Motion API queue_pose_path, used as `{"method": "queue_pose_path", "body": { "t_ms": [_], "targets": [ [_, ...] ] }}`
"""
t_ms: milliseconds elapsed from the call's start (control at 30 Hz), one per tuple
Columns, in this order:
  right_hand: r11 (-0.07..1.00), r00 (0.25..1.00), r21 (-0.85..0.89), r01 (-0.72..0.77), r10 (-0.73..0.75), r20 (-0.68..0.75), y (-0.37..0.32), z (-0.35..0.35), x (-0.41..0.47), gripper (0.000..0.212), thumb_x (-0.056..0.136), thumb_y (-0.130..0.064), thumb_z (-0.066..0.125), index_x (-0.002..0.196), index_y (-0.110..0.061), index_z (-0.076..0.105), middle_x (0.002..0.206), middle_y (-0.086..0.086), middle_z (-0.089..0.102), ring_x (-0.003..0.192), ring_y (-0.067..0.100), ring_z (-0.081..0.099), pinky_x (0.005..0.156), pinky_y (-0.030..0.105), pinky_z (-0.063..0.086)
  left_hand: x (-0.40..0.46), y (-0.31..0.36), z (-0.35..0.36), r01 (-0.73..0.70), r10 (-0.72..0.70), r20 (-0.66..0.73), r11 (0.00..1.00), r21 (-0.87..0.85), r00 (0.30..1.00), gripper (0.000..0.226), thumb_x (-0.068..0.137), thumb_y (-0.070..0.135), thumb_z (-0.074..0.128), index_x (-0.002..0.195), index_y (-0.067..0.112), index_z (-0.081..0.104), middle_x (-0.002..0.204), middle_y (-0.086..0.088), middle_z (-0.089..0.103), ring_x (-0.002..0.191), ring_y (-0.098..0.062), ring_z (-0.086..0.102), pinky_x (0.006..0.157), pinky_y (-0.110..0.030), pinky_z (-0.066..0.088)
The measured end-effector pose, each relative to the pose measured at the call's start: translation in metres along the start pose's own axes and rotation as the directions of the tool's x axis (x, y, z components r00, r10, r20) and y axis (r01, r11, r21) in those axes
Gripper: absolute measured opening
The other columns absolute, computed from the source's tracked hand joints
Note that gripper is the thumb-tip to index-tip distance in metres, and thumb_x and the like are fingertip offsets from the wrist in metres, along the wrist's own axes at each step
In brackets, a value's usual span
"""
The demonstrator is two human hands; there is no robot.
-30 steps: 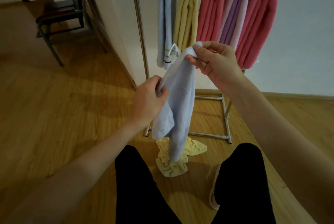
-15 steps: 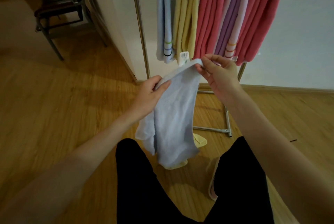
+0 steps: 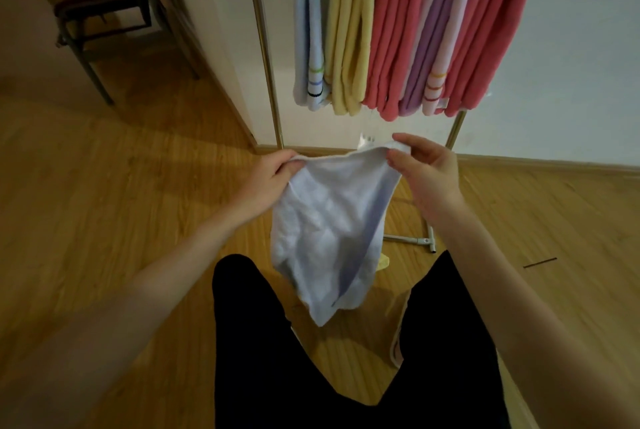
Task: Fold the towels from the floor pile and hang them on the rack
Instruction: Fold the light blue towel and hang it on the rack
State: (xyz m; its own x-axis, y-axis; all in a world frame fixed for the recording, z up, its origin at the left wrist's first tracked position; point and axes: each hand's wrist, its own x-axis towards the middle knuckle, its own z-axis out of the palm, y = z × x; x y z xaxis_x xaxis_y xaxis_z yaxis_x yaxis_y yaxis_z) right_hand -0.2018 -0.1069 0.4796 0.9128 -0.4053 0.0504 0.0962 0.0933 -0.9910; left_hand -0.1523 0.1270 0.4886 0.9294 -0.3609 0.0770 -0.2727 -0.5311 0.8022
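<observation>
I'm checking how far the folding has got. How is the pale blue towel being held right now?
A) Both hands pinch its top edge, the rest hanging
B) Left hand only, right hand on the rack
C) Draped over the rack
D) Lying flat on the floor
A: the left hand and right hand each pinch the top edge of the pale blue towel, which hangs down between them.

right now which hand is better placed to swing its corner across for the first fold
Right, probably. The right hand pinches the pale blue terry towel at the tagged corner with a fingertip grip, free to travel; the left hand bunches its corner, a steadier anchor.
</observation>
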Motion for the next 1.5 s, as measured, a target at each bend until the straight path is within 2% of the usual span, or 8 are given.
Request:
{"method": "queue_pose_path", "body": {
  "t_ms": [133,433,733,900,1067,1133,1300,1500],
  "targets": [
    [0.882,0.994,-0.460,0.105,-0.088,0.057,0.026,-0.013,-0.007,0.029,0.077,-0.007,0.073,0.105,-0.006,0.067,0.089,0.003,0.069,0.079,0.012,0.065,0.072,0.024,0.052,0.009,0.018,0.007,0.114,-0.108,0.037,0.961,-0.253,0.993,0.032,0.096,0.024,0.052,0.102,-0.006,0.063,0.092,-0.019,0.061,0.080,-0.020,0.057,0.074,-0.030,0.046],
    [0.649,0.971,-0.725,0.231,-0.200,0.131,0.065,-0.016,-0.020,0.015,0.091,-0.015,0.060,0.084,-0.004,0.069,0.085,0.004,0.058,0.085,0.021,0.054,0.068,0.026,0.039,0.018,0.041,0.010,0.076,-0.081,0.000,0.931,-0.356,0.997,0.025,0.092,0.021,0.060,0.098,-0.003,0.066,0.083,-0.008,0.061,0.078,-0.016,0.058,0.070,-0.025,0.050],
    [0.421,0.721,-0.586,0.692,-0.360,0.593,0.054,0.006,-0.046,0.027,0.092,-0.004,0.045,0.115,-0.018,0.048,0.103,0.006,0.050,0.075,0.022,0.053,0.053,0.038,0.049,0.023,0.046,0.005,0.036,-0.058,-0.051,0.935,-0.354,0.997,0.027,0.093,0.022,0.060,0.095,-0.004,0.066,0.083,-0.015,0.059,0.077,-0.022,0.056,0.071,-0.035,0.045],
    [0.725,0.834,-0.451,0.520,-0.316,0.452,0.051,0.025,-0.037,0.030,0.091,-0.005,0.043,0.107,-0.017,0.066,0.087,0.000,0.047,0.075,0.005,0.045,0.067,0.014,0.038,0.021,0.050,0.007,0.001,-0.015,-0.039,0.944,-0.329,0.999,0.027,0.092,0.020,0.060,0.095,-0.007,0.065,0.085,-0.016,0.059,0.080,-0.022,0.054,0.074,-0.035,0.044],
    [0.895,0.864,-0.272,0.354,-0.201,0.462,0.033,0.031,-0.030,0.033,0.086,0.010,0.044,0.103,-0.011,0.063,0.078,0.019,0.054,0.054,0.014,0.041,0.052,0.021,0.033,0.020,0.052,0.006,-0.018,0.023,0.012,0.954,-0.298,1.000,0.026,0.092,0.020,0.060,0.091,-0.006,0.064,0.080,-0.015,0.055,0.075,-0.022,0.050,0.070,-0.035,0.041],
    [0.922,0.850,-0.202,0.329,-0.196,0.488,0.027,0.030,-0.030,0.032,0.084,0.013,0.042,0.100,-0.007,0.061,0.071,0.023,0.052,0.048,0.028,0.037,0.046,0.030,0.031,0.020,0.053,0.005,-0.022,0.030,0.021,0.955,-0.295,0.999,0.025,0.092,0.019,0.060,0.090,-0.005,0.065,0.081,-0.015,0.056,0.076,-0.022,0.051,0.071,-0.034,0.042],
    [0.900,0.804,-0.252,0.355,-0.157,0.573,0.025,0.035,-0.030,0.039,0.078,0.006,0.042,0.097,-0.015,0.069,0.087,-0.006,0.054,0.077,-0.001,0.051,0.070,0.013,0.039,0.020,0.056,0.008,-0.044,0.053,0.025,0.965,-0.258,0.998,0.028,0.092,0.019,0.060,0.089,-0.009,0.064,0.079,-0.015,0.057,0.075,-0.019,0.052,0.067,-0.027,0.043],
    [0.856,0.768,-0.400,0.328,0.004,0.640,0.030,0.028,-0.030,0.010,0.075,-0.014,0.056,0.071,-0.015,0.065,0.075,0.005,0.054,0.077,0.023,0.052,0.068,0.032,0.044,0.023,0.059,0.006,-0.043,0.050,0.027,0.975,-0.220,0.998,0.027,0.092,0.023,0.061,0.089,-0.004,0.066,0.081,-0.019,0.058,0.075,-0.023,0.052,0.069,-0.035,0.043]
  ]
}}
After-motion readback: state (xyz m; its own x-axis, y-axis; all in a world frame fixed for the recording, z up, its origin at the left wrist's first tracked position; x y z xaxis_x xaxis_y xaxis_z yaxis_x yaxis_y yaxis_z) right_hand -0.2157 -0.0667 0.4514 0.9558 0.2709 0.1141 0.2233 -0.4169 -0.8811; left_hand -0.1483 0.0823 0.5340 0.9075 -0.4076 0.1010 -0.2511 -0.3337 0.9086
